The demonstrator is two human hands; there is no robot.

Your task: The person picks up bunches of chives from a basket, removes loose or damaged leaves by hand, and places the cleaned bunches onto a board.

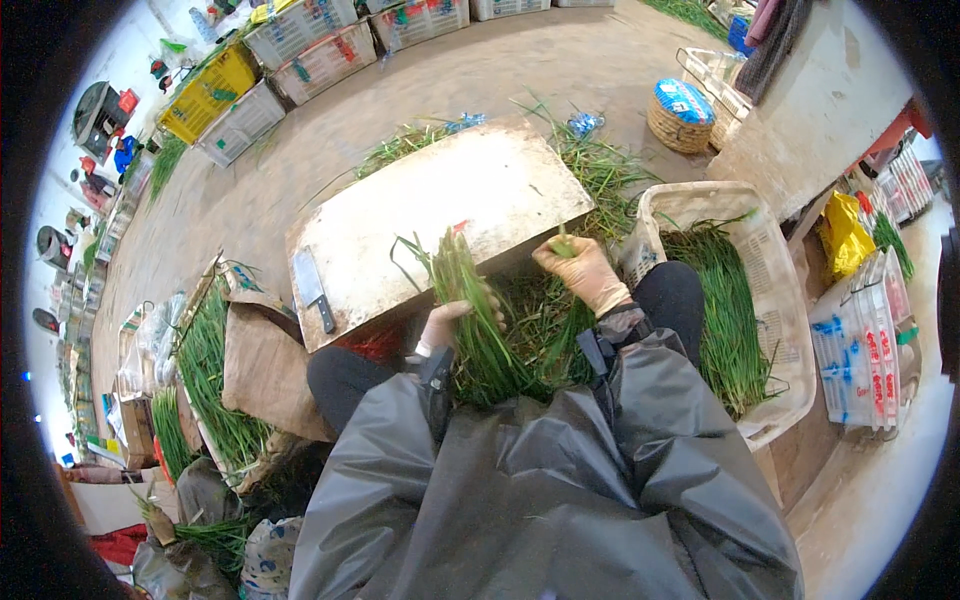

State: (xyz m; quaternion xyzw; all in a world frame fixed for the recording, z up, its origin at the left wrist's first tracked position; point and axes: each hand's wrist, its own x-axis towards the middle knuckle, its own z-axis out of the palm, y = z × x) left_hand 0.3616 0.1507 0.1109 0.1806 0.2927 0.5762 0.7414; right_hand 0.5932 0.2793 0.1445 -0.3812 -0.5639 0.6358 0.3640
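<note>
My left hand [444,324], in a thin pale glove, is wrapped around an upright bundle of green chives [469,300], pale cut ends up and leaves hanging towards my lap. In my gloved right hand [581,271] a smaller bunch of chives [568,247] is pinched, its stem ends showing above the fingers. Leaves hang below that wrist. Between my knees lies a heap of loose trimmings [532,315]. Just beyond the hands stands a worn white board [450,180]. A cleaver [309,279] with a black handle rests at its left end.
A white plastic crate [787,352] holding chives stands by my right knee. To the left, more chives [214,375] lie beside brown sacking [266,367]. Scraps [592,165] litter the floor behind the board. A wicker basket [679,127] and stacked crates [322,60] stand farther off.
</note>
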